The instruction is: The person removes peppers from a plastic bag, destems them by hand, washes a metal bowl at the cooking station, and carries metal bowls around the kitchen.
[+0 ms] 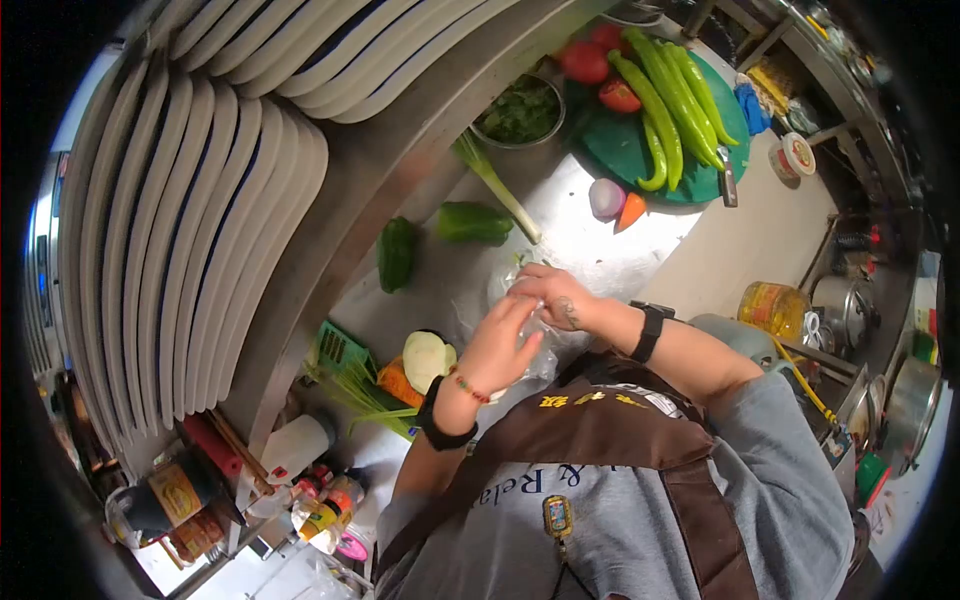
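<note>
My left hand [502,345] and my right hand [556,298] meet over the steel counter, fingers closed on a thin clear plastic bag [540,360]. The bag is crumpled, and part of it hides behind my fingers. A bit of green shows at its far side, too small to name. Just beyond my hands lies a leek-like green stalk [497,188], near two green bell peppers [474,222]. Close to my left wrist are a pale cut vegetable [428,360] and an orange piece [398,382] beside leafy green stalks [368,392].
A green round cutting board [600,140] holds long green chillies [690,95], tomatoes [584,62] and a knife [728,180]. Beside it lie an onion [606,198] and a carrot piece [631,211]. A bowl of greens [520,112] stands nearby. Stacked plates [200,230] fill a shelf at left.
</note>
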Motion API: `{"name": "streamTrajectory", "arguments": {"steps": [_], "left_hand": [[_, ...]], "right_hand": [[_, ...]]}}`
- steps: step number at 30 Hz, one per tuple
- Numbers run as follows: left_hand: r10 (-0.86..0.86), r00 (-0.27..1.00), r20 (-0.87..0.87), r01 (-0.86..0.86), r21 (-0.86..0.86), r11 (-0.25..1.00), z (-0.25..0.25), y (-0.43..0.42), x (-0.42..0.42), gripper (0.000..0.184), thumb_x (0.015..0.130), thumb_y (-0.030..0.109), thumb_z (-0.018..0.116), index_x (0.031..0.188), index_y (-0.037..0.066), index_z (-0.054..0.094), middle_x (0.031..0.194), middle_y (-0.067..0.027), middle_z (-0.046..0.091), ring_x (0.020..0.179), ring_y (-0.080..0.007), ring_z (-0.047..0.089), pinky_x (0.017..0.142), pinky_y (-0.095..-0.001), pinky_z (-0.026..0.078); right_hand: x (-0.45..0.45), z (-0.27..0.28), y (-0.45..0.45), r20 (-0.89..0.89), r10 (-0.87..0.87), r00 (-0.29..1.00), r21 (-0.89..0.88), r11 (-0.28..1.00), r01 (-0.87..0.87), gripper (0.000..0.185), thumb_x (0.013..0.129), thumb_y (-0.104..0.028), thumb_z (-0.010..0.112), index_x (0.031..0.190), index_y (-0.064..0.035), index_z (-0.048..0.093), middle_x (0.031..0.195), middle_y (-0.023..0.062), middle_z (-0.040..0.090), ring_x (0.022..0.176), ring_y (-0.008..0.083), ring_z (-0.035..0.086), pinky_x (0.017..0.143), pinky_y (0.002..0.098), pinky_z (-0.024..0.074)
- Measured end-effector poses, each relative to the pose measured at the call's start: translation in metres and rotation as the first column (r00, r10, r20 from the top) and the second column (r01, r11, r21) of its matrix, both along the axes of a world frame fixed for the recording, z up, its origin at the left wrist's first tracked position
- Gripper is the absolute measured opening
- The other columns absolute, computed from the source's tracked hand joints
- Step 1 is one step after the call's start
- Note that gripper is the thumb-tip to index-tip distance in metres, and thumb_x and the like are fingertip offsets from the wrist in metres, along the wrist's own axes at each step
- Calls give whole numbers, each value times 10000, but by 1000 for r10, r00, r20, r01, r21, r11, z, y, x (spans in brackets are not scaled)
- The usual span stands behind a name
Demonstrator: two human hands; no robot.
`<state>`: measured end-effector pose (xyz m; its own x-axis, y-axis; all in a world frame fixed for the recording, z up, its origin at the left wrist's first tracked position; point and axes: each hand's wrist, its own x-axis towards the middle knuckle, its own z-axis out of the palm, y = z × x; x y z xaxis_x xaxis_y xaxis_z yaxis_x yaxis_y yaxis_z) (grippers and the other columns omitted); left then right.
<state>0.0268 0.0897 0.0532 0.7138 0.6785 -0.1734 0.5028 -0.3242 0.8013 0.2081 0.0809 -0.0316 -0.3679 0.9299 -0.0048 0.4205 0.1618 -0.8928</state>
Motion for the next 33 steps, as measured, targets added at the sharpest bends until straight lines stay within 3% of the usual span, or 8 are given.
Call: {"name": "streamTrajectory", "arguments": {"steps": [9, 15, 20, 23, 26, 28, 30, 33], "left_hand": [[554, 791, 261, -465, -332, 820, 2, 41, -48, 306, 895, 17, 589, 1195, -28, 547, 1172, -106, 587, 1057, -181, 594, 923, -293, 472], [486, 865, 126, -422, -344, 839, 0, 48, 12, 308, 899, 32, 593, 1197, -29, 542, 1139, -96, 595, 1011, -172, 609, 886, -278, 484], [488, 873, 15, -479, -171, 861, 1, 48, 76, 315, 859, 55, 636, 1163, -4, 579, 1063, -81, 623, 919, -123, 608, 811, -249, 495], [584, 810, -51, -586, -124, 801, -17, 42, 114, 295, 856, 65, 639, 1141, 3, 593, 1016, -62, 637, 871, -107, 601, 788, -239, 488], [631, 768, -110, -640, -128, 758, -36, 22, 168, 304, 830, 71, 655, 1123, 11, 600, 975, -51, 640, 838, -105, 596, 743, -240, 482], [611, 777, -150, -625, -74, 777, -42, 13, 212, 326, 808, 75, 670, 1123, 27, 601, 960, -76, 641, 834, -147, 609, 735, -267, 491], [576, 797, -180, -588, -21, 808, -30, 2, 255, 347, 788, 89, 687, 1122, 46, 602, 953, -108, 642, 836, -201, 619, 741, -303, 500], [589, 786, -188, -600, 0, 800, -12, -15, 285, 363, 776, 112, 701, 1120, 63, 599, 967, -132, 640, 845, -251, 624, 757, -341, 507]], "right_hand": [[147, 83, -26, -321, -499, 805, -109, 864, 492, 246, 771, -45, 590, 999, -11, 675, 1030, 76, 662, 937, 176, 619, 858, 314, 485], [355, 118, -51, -498, -798, 340, -122, 452, 884, 287, 785, -24, 559, 1063, 10, 620, 1028, 84, 643, 890, 170, 614, 765, 293, 508], [530, 127, -10, -709, -673, -211, -245, -45, 968, 276, 836, 74, 520, 1104, 59, 585, 1036, 127, 635, 901, 222, 627, 769, 352, 531], [619, 111, 51, -685, -681, -260, -81, -283, 956, 282, 837, 87, 508, 1107, 71, 589, 1033, 135, 639, 911, 236, 633, 779, 360, 537], [698, 85, 126, -726, -653, -215, -200, -98, 975, 177, 822, 7, 563, 987, 33, 621, 911, 80, 645, 778, 192, 619, 661, 309, 504], [725, 58, 179, -706, -703, 88, -111, 233, 966, 345, 753, -32, 650, 1080, 39, 565, 960, 97, 634, 818, 213, 604, 706, 361, 488], [738, 44, 222, -92, -974, 209, -148, 221, 964, 671, 699, -71, 731, 1289, 4, 420, 1176, 185, 566, 1054, 300, 556, 849, 414, 470], [720, 24, 245, -48, -927, 372, 262, 348, 900, 796, 701, -106, 761, 1381, -36, 353, 1385, 233, 418, 1197, 346, 487, 932, 438, 448]]}}
